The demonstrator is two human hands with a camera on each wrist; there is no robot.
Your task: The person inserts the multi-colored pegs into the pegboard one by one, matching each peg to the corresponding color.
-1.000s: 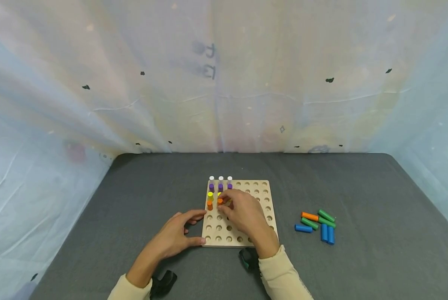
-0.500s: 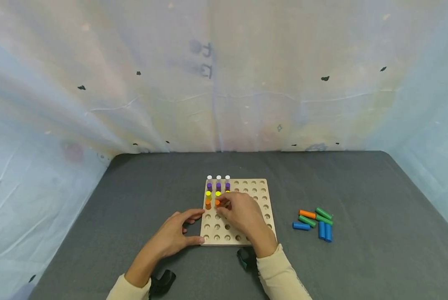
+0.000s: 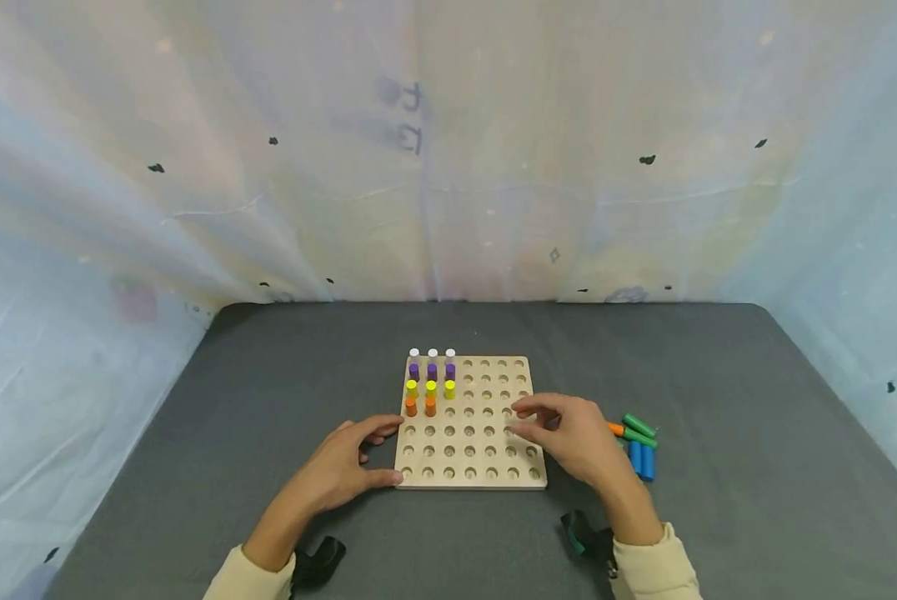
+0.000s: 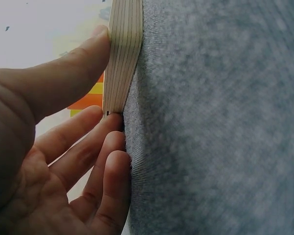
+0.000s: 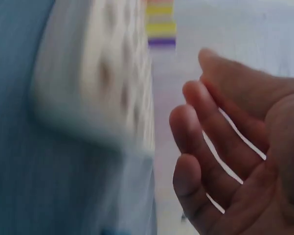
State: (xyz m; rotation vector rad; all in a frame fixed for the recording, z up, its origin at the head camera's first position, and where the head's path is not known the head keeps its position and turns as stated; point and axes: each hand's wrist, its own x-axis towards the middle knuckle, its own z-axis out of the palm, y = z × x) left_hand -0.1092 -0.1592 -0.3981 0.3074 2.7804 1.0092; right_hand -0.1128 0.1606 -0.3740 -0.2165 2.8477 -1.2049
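The left hand rests on the grey desk at the near left corner of the wooden board. Its thumb and fingers are loosely spread and press against the board's edge, steadying it without gripping. On the board's far left part stand rows of pegs: three white pegs, three purple pegs, three yellow pegs, then only two orange pegs, with an open hole beside them.

The right hand hovers over the board's right edge, empty, its fingers relaxed and slightly apart, holding nothing. Just beyond it, to the right on the desk, lies a loose heap of pegs: one orange peg partly hidden behind the hand, green pegs and blue pegs.

The risk I see is in the heap. The pegs lie touching and crossed, on their sides, so fingers that nudge the wrong one could roll them away over the cloth. The orange peg sits closest in under the green ones; a careless pinch might drag a green one along. If the left hand eases off, the board could also slide.
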